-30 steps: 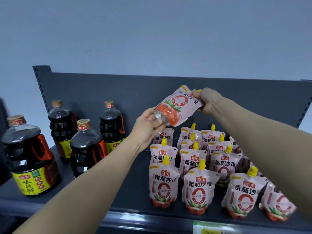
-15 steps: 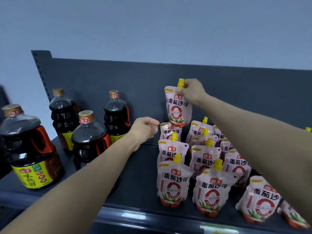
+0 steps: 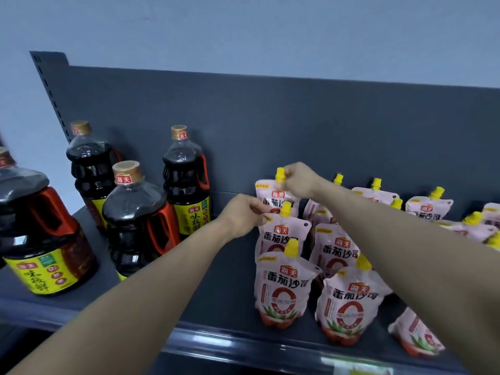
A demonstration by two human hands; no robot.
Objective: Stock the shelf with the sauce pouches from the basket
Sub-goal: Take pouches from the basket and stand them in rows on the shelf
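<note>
A pink tomato sauce pouch point(image 3: 266, 192) with a yellow cap stands upright at the back of the left row on the dark shelf point(image 3: 224, 288). My right hand point(image 3: 299, 180) pinches its top by the cap. My left hand point(image 3: 244, 213) touches the left edges of that pouch and of the pouch in front of it point(image 3: 284, 234). Several more pouches point(image 3: 349, 301) stand in rows toward the front and right. The basket is out of view.
Dark soy sauce bottles with red handles stand on the left: a large one point(image 3: 40, 231) in front, three others point(image 3: 135, 220) behind. The shelf's grey back panel point(image 3: 270, 117) rises behind everything. A front lip point(image 3: 243, 345) edges the shelf.
My right hand lowered the pouch from mid-air down onto the shelf at the back of the left row. My left hand moved right to the pouches' edges.
</note>
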